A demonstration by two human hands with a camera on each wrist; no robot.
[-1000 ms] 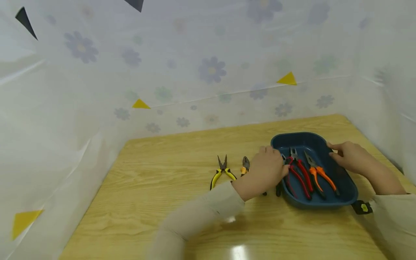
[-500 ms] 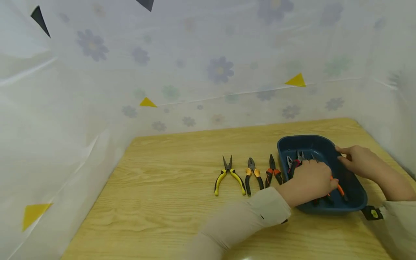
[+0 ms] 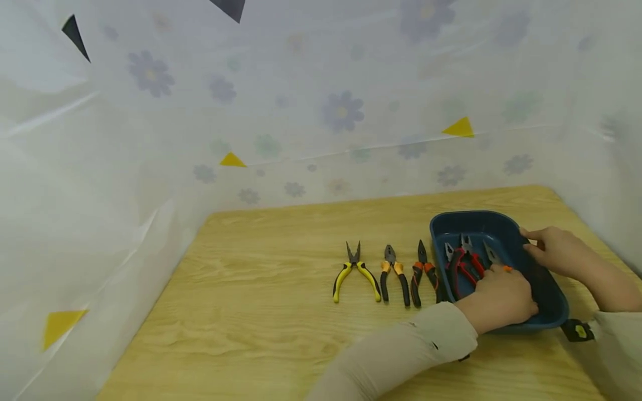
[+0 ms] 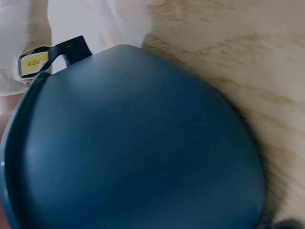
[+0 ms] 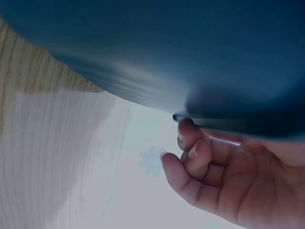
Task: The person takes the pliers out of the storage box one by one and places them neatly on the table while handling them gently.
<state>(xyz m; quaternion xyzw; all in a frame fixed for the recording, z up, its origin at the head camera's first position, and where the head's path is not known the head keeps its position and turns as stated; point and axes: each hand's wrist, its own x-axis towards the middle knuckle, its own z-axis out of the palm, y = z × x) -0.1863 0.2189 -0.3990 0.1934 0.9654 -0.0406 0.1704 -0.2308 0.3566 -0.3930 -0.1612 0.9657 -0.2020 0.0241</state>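
Note:
At the table's right stands a blue plastic tray [image 3: 476,213] with pliers in it. My left hand [image 3: 506,295] reaches into it from the near left, palm down over the handles of the orange-handled pliers [image 3: 491,254]. Its fingertips are hidden, so I cannot tell whether they grip. Two pairs of red-handled pliers [image 3: 454,272] lie left of that hand. My right hand [image 3: 562,253] pinches the tray's right rim between thumb and finger; the right wrist view shows its other fingers [image 5: 176,179] curled below. The tray's outer wall [image 4: 143,138] fills much of the left wrist view.
Left of the tray, three pliers lie in a row on the wooden table [image 3: 261,289]: yellow-handled long-nose pliers [image 3: 342,277], orange-and-black combination pliers [image 3: 390,255] and red-and-black long-nose pliers [image 3: 422,253]. Flower-patterned plastic sheeting [image 3: 301,111] walls the table's back and sides.
My left hand has moved right from the tray's left edge, across the red-handled pliers, to the orange-handled ones, uncovering the row on the table. My right hand stays at the rim; the view shifted slightly.

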